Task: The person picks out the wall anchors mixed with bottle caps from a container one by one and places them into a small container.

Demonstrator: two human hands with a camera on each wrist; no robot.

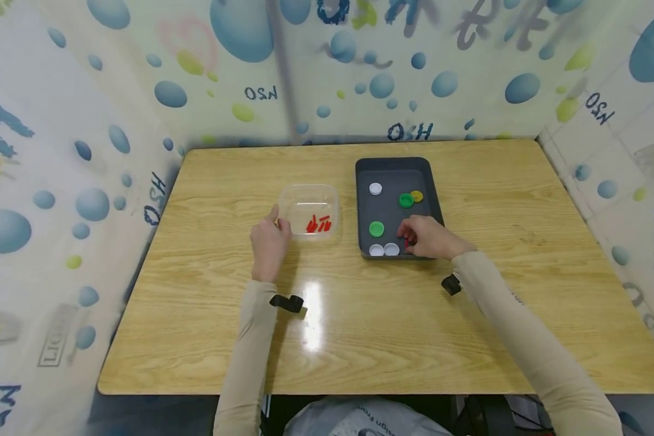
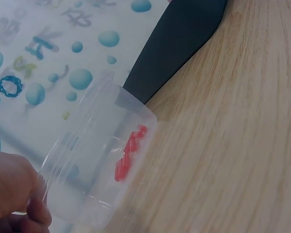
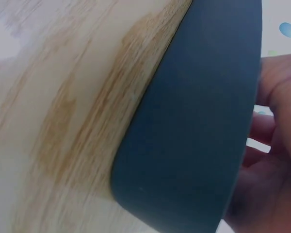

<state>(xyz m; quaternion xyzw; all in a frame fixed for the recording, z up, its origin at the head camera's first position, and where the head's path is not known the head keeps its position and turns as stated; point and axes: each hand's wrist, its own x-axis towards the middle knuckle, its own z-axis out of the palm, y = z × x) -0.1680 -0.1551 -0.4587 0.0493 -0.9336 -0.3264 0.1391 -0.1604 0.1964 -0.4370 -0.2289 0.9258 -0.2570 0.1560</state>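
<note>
My left hand [image 1: 269, 245] grips the near-left rim of a clear plastic container [image 1: 294, 209], thumb and curled fingers at its edge. Several small red sticks [image 1: 318, 224] lie inside it, and the left wrist view shows them through the wall. Over the near-right part of a dark grey tray [image 1: 366, 175], my right hand [image 1: 427, 237] has its fingertips lowered and pinches a small red stick [image 1: 406, 243]. The tray wall [image 3: 184, 121] hides those fingertips in the right wrist view.
Round caps lie in the tray: a white cap [image 1: 375, 189] at the back, a yellow cap [image 1: 416, 196] touching a green cap [image 1: 406, 200], another green cap [image 1: 376, 229], and two white caps near the front edge. Tray and container stand on a wooden table [image 1: 360, 327] before a patterned curtain.
</note>
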